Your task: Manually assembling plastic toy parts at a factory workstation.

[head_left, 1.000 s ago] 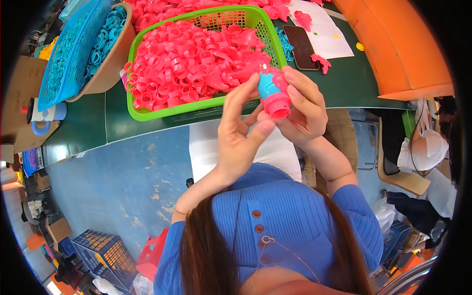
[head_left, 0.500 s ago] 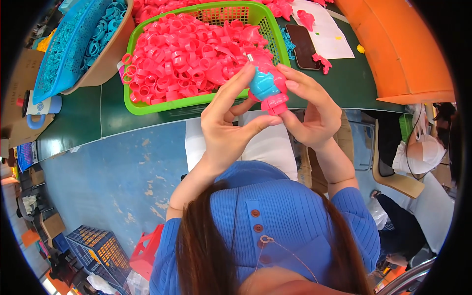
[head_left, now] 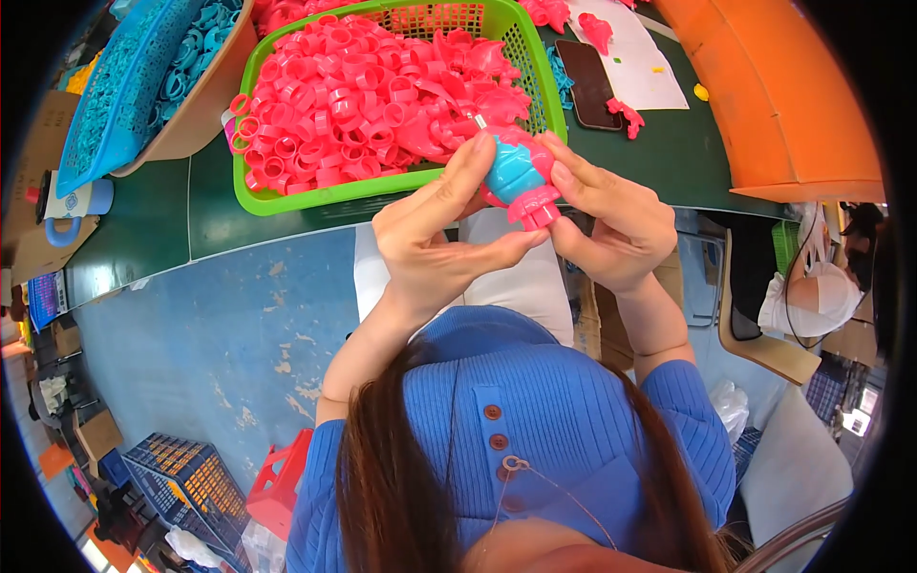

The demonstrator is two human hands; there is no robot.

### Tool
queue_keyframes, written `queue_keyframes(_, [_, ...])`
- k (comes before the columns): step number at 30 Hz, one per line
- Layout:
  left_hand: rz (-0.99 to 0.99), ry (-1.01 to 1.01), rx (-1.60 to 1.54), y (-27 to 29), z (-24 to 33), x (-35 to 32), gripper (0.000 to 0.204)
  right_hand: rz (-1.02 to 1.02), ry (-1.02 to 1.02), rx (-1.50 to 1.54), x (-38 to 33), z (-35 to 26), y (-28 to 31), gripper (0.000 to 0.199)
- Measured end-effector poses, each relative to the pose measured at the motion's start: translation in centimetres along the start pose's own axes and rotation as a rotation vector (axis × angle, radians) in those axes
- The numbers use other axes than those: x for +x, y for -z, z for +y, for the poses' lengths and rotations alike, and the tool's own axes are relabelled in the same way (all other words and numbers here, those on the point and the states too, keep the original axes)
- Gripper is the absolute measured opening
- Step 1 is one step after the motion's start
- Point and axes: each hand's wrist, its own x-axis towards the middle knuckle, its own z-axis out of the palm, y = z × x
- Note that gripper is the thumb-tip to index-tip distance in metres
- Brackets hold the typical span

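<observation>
Between my two hands, just in front of the basket, is a small pink and turquoise plastic toy figure (head_left: 513, 169). My left hand (head_left: 425, 229) grips its left side, thumb near the pink lower end and index finger higher up. On the other side, the fingers and thumb of my right hand (head_left: 616, 215) close on the toy as well. A small metal tip shows at its upper end. Parts of the toy are covered by my fingers. Behind it stands a green basket (head_left: 287, 202) heaped with pink plastic rings and other pink parts (head_left: 353, 95).
A blue basket (head_left: 81, 162) of turquoise parts sits in a beige tub (head_left: 181, 143) at left, near a mug (head_left: 76, 205). To the right are a phone (head_left: 586, 84), white paper (head_left: 659, 81), pink pieces and an orange bin (head_left: 783, 105). The green tabletop (head_left: 215, 201) ends before my lap.
The toy has tilted slightly and sits a little lower in my hands. My left hand has shifted slightly left, and my right fingers have moved lower on the toy.
</observation>
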Motion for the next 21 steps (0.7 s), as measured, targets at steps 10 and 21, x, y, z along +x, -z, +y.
queue_keyframes(10, [0.010, 0.125, -0.084, -0.4, -0.1, -0.4, 0.066, -0.037, 0.015, -0.065, -0.4, -0.4, -0.6, 0.039])
queue_keyframes(21, [0.233, 0.165, -0.589, -2.2, -0.5, -1.3, 0.090, 0.204, -0.068, 0.337, -1.0, 1.2, -2.2, 0.044])
